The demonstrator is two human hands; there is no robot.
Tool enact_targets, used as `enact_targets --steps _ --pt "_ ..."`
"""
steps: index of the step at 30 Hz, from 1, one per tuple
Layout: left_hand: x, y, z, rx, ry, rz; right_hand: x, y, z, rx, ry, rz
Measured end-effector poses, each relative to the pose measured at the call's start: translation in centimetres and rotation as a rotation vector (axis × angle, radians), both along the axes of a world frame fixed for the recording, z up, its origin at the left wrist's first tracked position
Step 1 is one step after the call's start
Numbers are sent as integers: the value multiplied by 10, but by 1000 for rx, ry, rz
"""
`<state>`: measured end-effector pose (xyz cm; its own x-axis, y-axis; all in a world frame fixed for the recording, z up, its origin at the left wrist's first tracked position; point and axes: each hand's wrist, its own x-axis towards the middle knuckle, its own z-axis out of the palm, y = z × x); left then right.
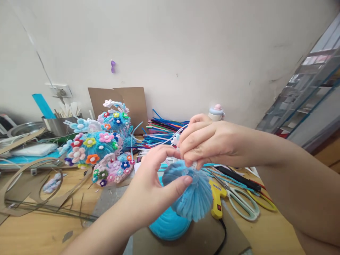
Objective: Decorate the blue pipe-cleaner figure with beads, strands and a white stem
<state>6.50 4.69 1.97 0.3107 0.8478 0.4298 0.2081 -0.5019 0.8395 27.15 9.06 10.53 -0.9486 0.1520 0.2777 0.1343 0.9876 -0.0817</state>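
My left hand (152,184) grips a fluffy light-blue dome (192,196) made of pipe cleaners, thumb pressed on its top. My right hand (205,141) is closed just above it, fingers pinched on white pipe-cleaner ends (174,136) where they meet the dome's top. Beneath the dome lies a smooth turquoise bowl-shaped piece (167,225) on grey cardboard (202,241).
Finished blue pieces covered in coloured flowers (98,145) stand at the left. A heap of loose pipe cleaners (162,129) lies against the wall. A yellow glue gun (217,200) and green-handled scissors (243,202) lie to the right. Cardboard rings (32,187) rest on the wooden table.
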Motion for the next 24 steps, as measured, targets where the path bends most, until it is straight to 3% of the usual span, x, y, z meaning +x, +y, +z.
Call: enact_targets --steps 7,16,20,22,24 --pt "-15 5 -3 -48 54 -82 2 -3 -2 15 -23 -39" --pt "-31 13 -5 -101 103 -15 9 -3 -3 -11 53 -39" --pt "-25 4 4 -70 99 11 11 -4 -3 -24 38 -33" --pt "-23 -10 9 -11 42 80 12 -6 -3 -29 29 -45" --pt "-30 -31 6 54 -97 258 12 -9 -3 -25 22 -62"
